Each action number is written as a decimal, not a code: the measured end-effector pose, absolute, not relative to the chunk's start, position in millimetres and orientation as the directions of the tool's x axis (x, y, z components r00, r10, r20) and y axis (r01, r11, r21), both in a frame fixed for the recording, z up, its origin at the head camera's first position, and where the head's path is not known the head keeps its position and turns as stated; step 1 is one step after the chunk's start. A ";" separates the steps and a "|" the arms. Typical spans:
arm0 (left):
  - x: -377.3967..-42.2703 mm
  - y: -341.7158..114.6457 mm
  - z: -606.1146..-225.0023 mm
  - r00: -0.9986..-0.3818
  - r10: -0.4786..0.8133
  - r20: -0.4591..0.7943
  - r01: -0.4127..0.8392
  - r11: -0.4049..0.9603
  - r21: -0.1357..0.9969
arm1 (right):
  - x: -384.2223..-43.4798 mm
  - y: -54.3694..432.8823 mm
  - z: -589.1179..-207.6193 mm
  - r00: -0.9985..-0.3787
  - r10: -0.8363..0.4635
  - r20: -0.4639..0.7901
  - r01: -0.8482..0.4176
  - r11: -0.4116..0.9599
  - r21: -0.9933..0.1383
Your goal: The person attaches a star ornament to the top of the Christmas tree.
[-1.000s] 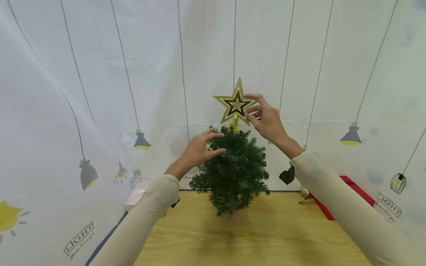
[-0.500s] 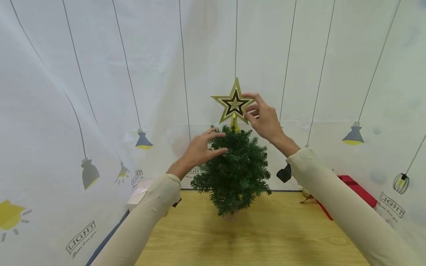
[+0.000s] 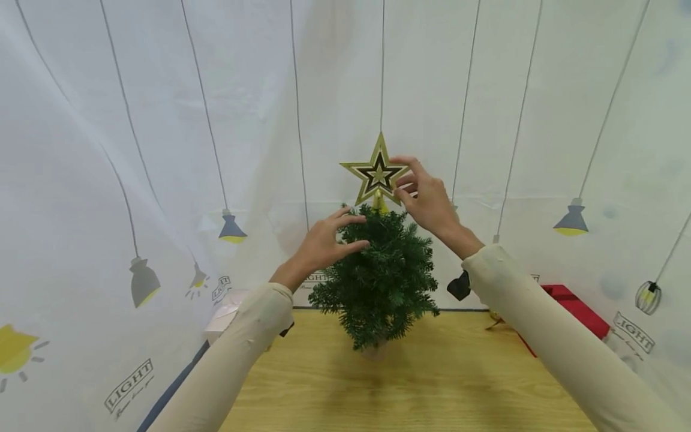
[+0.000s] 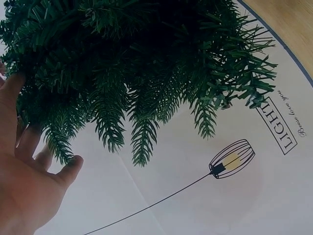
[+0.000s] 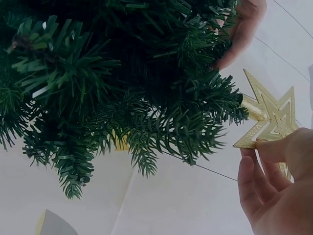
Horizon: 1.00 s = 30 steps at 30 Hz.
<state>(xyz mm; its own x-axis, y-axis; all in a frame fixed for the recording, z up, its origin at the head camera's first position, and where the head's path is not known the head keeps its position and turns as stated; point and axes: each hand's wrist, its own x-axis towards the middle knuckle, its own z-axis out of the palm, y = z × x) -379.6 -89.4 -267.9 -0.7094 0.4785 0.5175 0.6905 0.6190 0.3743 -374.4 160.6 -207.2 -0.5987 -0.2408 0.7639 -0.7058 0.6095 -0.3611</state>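
A green artificial Christmas tree [image 3: 378,282] stands upright on the wooden table, its pot mostly hidden by branches. Above its crown is a gold star tree topper [image 3: 372,174]. The person's right hand [image 3: 429,198] pinches the star's right side between thumb and fingers; in the right wrist view the thumb lies across the gold star [image 5: 269,120], whose socket meets the top twigs. The left hand [image 3: 321,241] is spread at the upper left branches, thumb and fingers apart. In the left wrist view, its fingertips reach among the needles [image 4: 107,112] and some are hidden.
A red box [image 3: 580,312] lies at the table's back right, partly behind the right sleeve. Near it is a small gold ornament [image 3: 493,314]. A pale box [image 3: 224,315] stands at the left. Behind the table [image 3: 405,390] hangs a white lamp-print backdrop [image 3: 335,90].
The right hand and star have come down slightly and a little left, so the star's socket sits lower at the tree's crown. The left hand has stayed at the branches.
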 end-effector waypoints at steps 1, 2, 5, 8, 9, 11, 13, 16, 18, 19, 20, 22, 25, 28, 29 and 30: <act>-379.8 -89.6 -267.9 -0.709 0.479 0.518 0.691 0.618 0.375 | -374.2 160.2 -207.6 -0.599 -0.242 0.764 -0.706 0.609 -0.361; -380.0 -89.8 -268.0 -0.709 0.479 0.518 0.691 0.617 0.376 | -374.0 159.8 -207.9 -0.598 -0.242 0.764 -0.707 0.609 -0.361; -380.7 -90.1 -268.7 -0.708 0.482 0.517 0.693 0.616 0.374 | -373.7 159.0 -208.1 -0.594 -0.237 0.768 -0.706 0.612 -0.357; -381.3 -89.9 -269.9 -0.706 0.481 0.519 0.694 0.618 0.370 | -374.1 158.4 -207.4 -0.590 -0.235 0.773 -0.709 0.609 -0.356; -381.3 -89.8 -270.3 -0.706 0.481 0.520 0.693 0.617 0.372 | -374.4 158.3 -207.2 -0.589 -0.235 0.773 -0.710 0.608 -0.355; -381.5 -89.5 -271.0 -0.708 0.479 0.519 0.692 0.616 0.375 | -374.8 158.1 -207.1 -0.588 -0.237 0.773 -0.711 0.607 -0.354; -381.6 -88.5 -271.3 -0.709 0.480 0.517 0.692 0.614 0.380 | -374.5 158.4 -207.4 -0.586 -0.243 0.773 -0.712 0.609 -0.348; -381.5 -87.3 -271.2 -0.708 0.481 0.517 0.694 0.610 0.382 | -374.5 159.5 -209.6 -0.586 -0.255 0.769 -0.708 0.623 -0.333; -381.1 -86.7 -271.1 -0.707 0.481 0.518 0.694 0.611 0.381 | -375.5 160.6 -212.4 -0.587 -0.266 0.765 -0.706 0.630 -0.323; -380.9 -86.5 -271.0 -0.707 0.480 0.519 0.694 0.611 0.381 | -375.9 161.2 -214.0 -0.587 -0.273 0.762 -0.706 0.632 -0.318; -380.7 -86.3 -270.9 -0.707 0.479 0.521 0.694 0.613 0.378 | -376.4 161.9 -215.7 -0.589 -0.279 0.759 -0.707 0.634 -0.315; -380.4 -86.0 -270.8 -0.705 0.478 0.524 0.694 0.616 0.373 | -377.0 163.0 -219.0 -0.590 -0.288 0.754 -0.710 0.630 -0.315; -380.5 -85.4 -270.8 -0.703 0.480 0.525 0.696 0.618 0.366 | -377.0 164.2 -223.2 -0.591 -0.291 0.753 -0.716 0.619 -0.323; -380.4 -84.9 -270.9 -0.697 0.487 0.526 0.702 0.613 0.362 | -378.0 165.9 -227.6 -0.592 -0.284 0.755 -0.719 0.610 -0.334; -380.5 -84.6 -271.1 -0.695 0.488 0.528 0.704 0.612 0.361 | -378.2 166.6 -229.1 -0.592 -0.281 0.755 -0.720 0.606 -0.339; -380.4 -84.4 -271.2 -0.692 0.490 0.530 0.707 0.610 0.358 | -378.6 167.3 -230.5 -0.594 -0.277 0.755 -0.719 0.603 -0.344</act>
<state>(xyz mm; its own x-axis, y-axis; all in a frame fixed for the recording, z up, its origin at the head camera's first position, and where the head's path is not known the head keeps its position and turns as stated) -380.4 -84.4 -271.2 -0.6920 0.4900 0.5300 0.7066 0.6101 0.3585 -378.6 167.3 -230.5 -0.5938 -0.2772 0.7553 -0.7195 0.6032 -0.3442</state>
